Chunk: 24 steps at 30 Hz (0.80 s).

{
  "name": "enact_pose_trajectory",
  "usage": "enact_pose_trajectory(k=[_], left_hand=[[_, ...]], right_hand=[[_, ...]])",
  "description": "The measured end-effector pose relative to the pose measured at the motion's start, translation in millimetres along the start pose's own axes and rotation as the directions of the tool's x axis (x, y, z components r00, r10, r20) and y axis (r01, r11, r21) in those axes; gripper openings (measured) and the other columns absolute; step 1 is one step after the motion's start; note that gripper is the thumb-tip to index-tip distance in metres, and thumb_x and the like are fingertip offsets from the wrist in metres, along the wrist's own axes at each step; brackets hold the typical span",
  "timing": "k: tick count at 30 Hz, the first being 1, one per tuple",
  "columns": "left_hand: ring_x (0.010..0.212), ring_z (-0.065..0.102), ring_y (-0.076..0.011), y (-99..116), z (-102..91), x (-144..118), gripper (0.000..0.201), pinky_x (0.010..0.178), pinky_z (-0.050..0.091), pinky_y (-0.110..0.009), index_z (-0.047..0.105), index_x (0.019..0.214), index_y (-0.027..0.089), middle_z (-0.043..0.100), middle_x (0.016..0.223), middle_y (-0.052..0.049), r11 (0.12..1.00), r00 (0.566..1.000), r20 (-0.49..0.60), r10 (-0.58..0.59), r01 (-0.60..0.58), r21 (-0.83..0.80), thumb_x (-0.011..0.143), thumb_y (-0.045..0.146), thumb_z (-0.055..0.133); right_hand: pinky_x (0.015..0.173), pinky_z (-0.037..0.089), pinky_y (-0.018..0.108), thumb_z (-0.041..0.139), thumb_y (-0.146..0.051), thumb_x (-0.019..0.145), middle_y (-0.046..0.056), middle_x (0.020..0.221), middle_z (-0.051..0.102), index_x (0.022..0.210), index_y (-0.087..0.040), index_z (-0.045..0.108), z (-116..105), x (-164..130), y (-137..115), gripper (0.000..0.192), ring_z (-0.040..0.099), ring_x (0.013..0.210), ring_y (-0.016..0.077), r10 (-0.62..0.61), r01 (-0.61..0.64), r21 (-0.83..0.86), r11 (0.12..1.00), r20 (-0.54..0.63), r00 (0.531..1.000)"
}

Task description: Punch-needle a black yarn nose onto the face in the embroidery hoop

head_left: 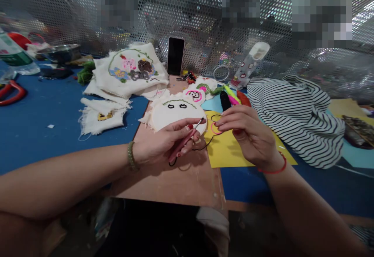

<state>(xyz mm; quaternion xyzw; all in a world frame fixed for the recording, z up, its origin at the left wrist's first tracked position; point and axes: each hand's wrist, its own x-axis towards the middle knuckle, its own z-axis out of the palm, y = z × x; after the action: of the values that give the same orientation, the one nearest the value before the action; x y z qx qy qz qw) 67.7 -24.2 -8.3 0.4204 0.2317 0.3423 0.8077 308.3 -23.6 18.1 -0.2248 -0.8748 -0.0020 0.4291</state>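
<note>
My left hand [178, 134] is closed around a pink punch needle [182, 144], its thin metal tip pointing up and right. Black yarn [207, 145] hangs from the tool's lower end and runs right toward my right hand [248, 132]. The fingertips of that hand are pinched together at a black strand, a little right of the needle tip; the exact grip is partly hidden. Behind my left hand lies a white hooped cloth [175, 113] with two stitched black eyes and a green curved line. A black yarn bundle [224, 101] lies just beyond my right fingers.
Yellow paper [230, 154] lies under my right hand, beside a brown board [163, 183]. Embroidered white cloths [133, 70] and red-handled scissors [13, 92] are at left. A phone [176, 55] stands behind; striped fabric [295, 113] and a clear bottle [248, 66] are at right.
</note>
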Motion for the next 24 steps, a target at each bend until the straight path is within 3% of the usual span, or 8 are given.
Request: enact_pose_trajectory(k=[4,13,24], left_hand=[[0.047,0.050,-0.0074,-0.6,-1.4,0.1,0.039,0.032,0.033,-0.015,0.057,0.132,0.014,0.061,0.073,0.001,1.000,1.000,0.012,-0.011,0.011,0.006,0.097,0.030,0.064],[0.052,0.054,-0.0063,0.7,-0.5,0.8,0.031,0.039,0.036,-0.014,0.065,0.121,0.015,0.064,0.076,0.000,0.999,1.000,0.011,-0.021,0.021,-0.032,0.093,0.025,0.071],[0.043,0.047,-0.0068,1.0,-0.6,0.2,0.052,0.034,0.033,-0.016,0.057,0.137,0.014,0.062,0.069,0.001,0.997,0.999,-0.012,-0.044,0.045,0.061,0.092,0.035,0.071]], right_hand=[[0.096,0.050,0.045,0.045,-0.023,0.103,0.005,0.095,0.078,0.097,-0.026,0.071,1.4,-0.5,0.5,0.027,0.068,0.102,0.0247,0.069,-0.068,0.068,0.995,-0.005,0.998],[0.095,0.051,0.047,0.045,-0.027,0.103,0.005,0.094,0.078,0.095,-0.027,0.073,2.0,-1.3,3.0,0.029,0.069,0.099,0.0253,0.091,-0.090,0.069,0.993,-0.008,0.996],[0.094,0.050,0.047,0.044,-0.026,0.104,0.006,0.093,0.078,0.095,-0.026,0.070,-0.5,-0.9,3.0,0.028,0.068,0.099,0.0252,0.059,-0.060,0.015,0.998,0.022,0.998]])
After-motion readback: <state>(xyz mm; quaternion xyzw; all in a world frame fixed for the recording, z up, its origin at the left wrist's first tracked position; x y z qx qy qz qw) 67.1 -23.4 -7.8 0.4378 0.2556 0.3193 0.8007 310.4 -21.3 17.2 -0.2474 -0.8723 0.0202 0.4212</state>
